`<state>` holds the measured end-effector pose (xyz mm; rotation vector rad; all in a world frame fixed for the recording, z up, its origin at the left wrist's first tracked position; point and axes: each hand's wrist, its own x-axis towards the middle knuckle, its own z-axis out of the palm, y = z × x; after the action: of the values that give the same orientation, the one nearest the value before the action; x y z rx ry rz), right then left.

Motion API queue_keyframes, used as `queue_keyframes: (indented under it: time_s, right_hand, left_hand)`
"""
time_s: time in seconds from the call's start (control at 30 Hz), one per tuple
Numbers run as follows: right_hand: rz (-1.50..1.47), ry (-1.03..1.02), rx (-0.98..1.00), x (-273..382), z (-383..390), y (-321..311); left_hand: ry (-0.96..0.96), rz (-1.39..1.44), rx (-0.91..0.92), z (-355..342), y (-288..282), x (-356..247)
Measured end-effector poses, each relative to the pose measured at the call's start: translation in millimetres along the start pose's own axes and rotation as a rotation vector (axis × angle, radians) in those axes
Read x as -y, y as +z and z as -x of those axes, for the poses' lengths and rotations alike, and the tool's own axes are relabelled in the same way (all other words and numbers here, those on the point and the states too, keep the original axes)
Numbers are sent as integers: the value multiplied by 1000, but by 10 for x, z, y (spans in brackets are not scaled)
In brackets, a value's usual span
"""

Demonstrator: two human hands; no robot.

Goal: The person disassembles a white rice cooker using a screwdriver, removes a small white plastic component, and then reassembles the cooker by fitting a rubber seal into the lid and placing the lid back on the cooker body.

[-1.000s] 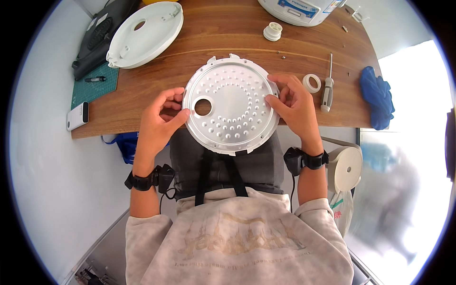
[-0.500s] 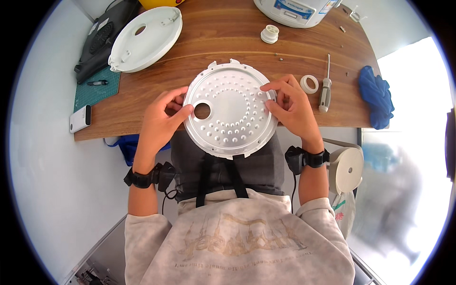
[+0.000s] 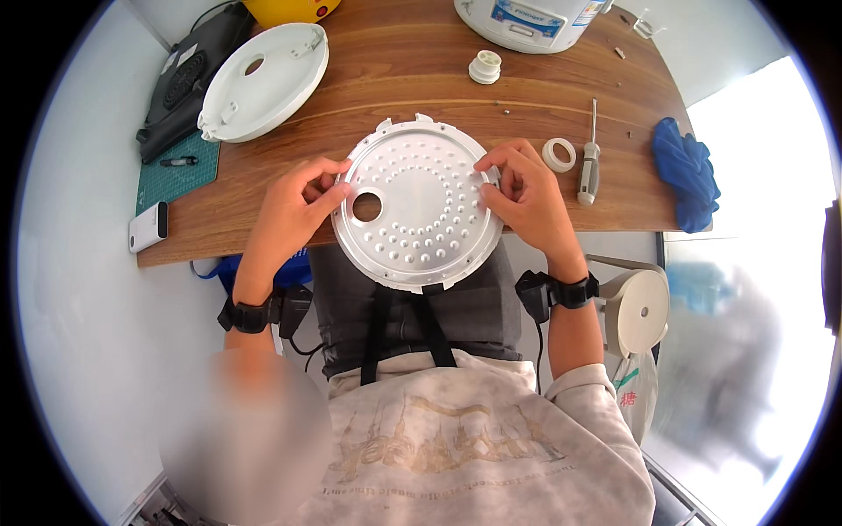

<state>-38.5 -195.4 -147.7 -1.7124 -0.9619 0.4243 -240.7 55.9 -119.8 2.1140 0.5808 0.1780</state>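
Note:
A round silver metal plate (image 3: 419, 197), dimpled and with one large hole near its left side, is held over the table's front edge and my lap. It looks like a rice cooker's inner lid. Thumb and fingers of my left hand (image 3: 303, 197) grip its left rim beside the hole. On the opposite rim, my right hand (image 3: 526, 193) pinches the plate between thumb and fingers. Small tabs stick out along the plate's far and near edges. Right of my right hand lie a white ring (image 3: 559, 155) and a screwdriver (image 3: 589, 171) with a grey handle.
On the wooden table (image 3: 395, 70) stand a white plastic cap (image 3: 484, 67) and a white appliance body (image 3: 531, 22). A white round lid (image 3: 263, 83) lies far left, near a green cutting mat (image 3: 189, 178) and white box (image 3: 148, 227). A blue cloth (image 3: 686, 175) sits at right.
The view has shifted slightly, so the table things sit a little further left. Both hands keep their hold on the plate. A blurred round patch now covers the lower left.

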Motion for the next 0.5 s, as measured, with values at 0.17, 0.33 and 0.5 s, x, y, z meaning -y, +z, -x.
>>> queue_keyframes:
  time_s: [0.17, 0.33, 0.5]
  right_hand:
    - [19, 27, -41, 20, -3, 8]
    - [-17, 102, -77, -20, -24, 14]
    - [14, 145, -56, 63, -45, -15]
  left_hand:
    - [161, -142, 49, -274, -52, -85]
    - [202, -89, 154, -608, -64, -103]
    - [304, -185, 76, -667, 35, -26]
